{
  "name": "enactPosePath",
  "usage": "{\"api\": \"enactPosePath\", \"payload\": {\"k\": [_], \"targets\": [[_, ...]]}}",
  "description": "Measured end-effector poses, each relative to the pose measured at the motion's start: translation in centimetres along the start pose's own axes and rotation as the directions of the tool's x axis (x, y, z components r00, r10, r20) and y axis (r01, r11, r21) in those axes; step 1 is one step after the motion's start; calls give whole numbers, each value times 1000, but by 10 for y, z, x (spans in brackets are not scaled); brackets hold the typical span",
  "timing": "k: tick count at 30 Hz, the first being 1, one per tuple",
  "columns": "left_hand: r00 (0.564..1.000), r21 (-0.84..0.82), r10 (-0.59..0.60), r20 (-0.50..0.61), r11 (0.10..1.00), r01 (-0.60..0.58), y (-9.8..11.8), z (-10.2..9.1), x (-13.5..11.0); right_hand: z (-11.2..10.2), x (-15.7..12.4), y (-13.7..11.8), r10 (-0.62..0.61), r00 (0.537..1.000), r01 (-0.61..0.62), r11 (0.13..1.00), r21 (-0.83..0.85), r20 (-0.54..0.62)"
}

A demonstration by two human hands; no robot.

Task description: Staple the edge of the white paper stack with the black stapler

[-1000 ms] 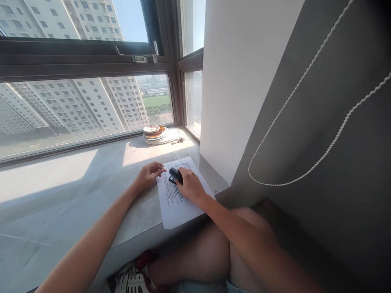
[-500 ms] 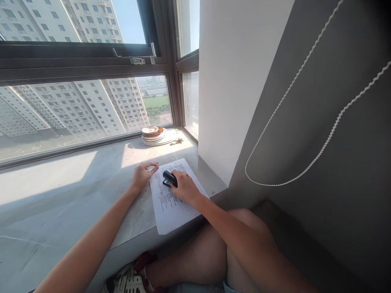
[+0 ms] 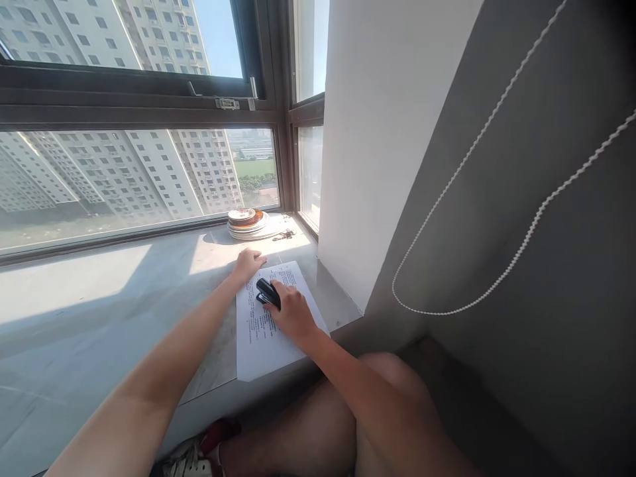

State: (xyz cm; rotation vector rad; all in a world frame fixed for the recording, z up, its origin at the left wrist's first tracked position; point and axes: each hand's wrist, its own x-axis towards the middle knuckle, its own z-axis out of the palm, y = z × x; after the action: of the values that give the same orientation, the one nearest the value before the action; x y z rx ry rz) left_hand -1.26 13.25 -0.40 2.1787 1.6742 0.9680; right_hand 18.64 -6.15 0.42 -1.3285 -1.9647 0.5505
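**Stapler on the page, right hand wrapped around it**

Take in the big picture first: a wide dark-framed window fills the far side, tower blocks bright beyond the glass. To the right a grey blind hangs at a slant, its white bead cord looping across it, and a white pillar stands between blind and glass. Below the window runs the grey stone ledge, half in sun, half in shade.

The person sits tight against that ledge, a bare knee up by the blind and a red-and-white shoe poking out underneath.

Now to the work. A printed sheet of paper lies flat at the ledge's near right end, its near edge just hanging over the lip. Farther back, in the corner by the glass, sits a stack of plates, well apart from the sheet.

The left hand reaches across and lies palm down at the sheet's far left corner, fingers loose, gripping nothing. I cannot tell if they touch the paper itself or only the stone beside it.

The right hand rests on the middle of the page, fingers closed over the rear of a black stapler. The stapler sits on the paper's upper half, nose pointing away towards the left hand.

Smallest of all: a little bunch of keys, just beside the plates.
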Motion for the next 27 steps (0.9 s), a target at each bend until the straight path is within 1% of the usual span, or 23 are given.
{"api": "enactPosePath", "payload": {"k": [3, 5, 7, 9, 11, 13, 15, 18, 20, 22, 23, 25, 27], "targets": [[998, 36, 66, 24, 997, -67, -2, 3, -14, -14, -5, -1, -16, 1000, 16, 1000, 7, 5], [989, 41, 120, 81, 991, -124, -5, 3, -28, -23, -9, -1, -18, 999, 19, 999, -25, 51], [979, 47, 147, 141, 987, -155, -10, 1, -41, -29, -11, -2, -14, 995, 18, 999, -44, 95], [975, 60, 139, 174, 987, -151, -16, -5, -52, -28, -12, -3, -9, 994, 12, 1000, -26, 105], [975, 76, 120, 189, 988, -136, -24, -18, -60, -18, -12, -8, -17, 994, 15, 1000, 18, 106], [976, 96, 97, 196, 988, -118, -37, -38, -68, 0, -11, -17, -37, 992, 29, 997, 67, 118], [979, 125, 67, 190, 988, -92, -57, -63, -79, 23, -9, -31, -68, 989, 55, 994, 99, 135], [984, 164, 43, 171, 984, -72, -97, -107, -101, 64, -3, -63, -130, 977, 107, 984, 140, 168], [981, 174, 43, 190, 982, -77, -128, -137, -117, 94, 1, -90, -163, 965, 126, 975, 186, 203], [985, 210, 8, 175, 977, -45, -157, -163, -130, 123, 5, -118, -156, 963, 105, 968, 228, 221], [985, 224, -3, 174, 974, -37, -169, -175, -135, 137, 6, -130, -156, 964, 97, 961, 261, 216], [984, 232, -1, 178, 972, -41, -191, -192, -139, 160, 7, -151, -121, 971, 62, 961, 271, 206], [981, 232, 10, 194, 971, -56, -207, -203, -138, 174, 7, -164, -104, 975, 50, 964, 261, 197]]}}
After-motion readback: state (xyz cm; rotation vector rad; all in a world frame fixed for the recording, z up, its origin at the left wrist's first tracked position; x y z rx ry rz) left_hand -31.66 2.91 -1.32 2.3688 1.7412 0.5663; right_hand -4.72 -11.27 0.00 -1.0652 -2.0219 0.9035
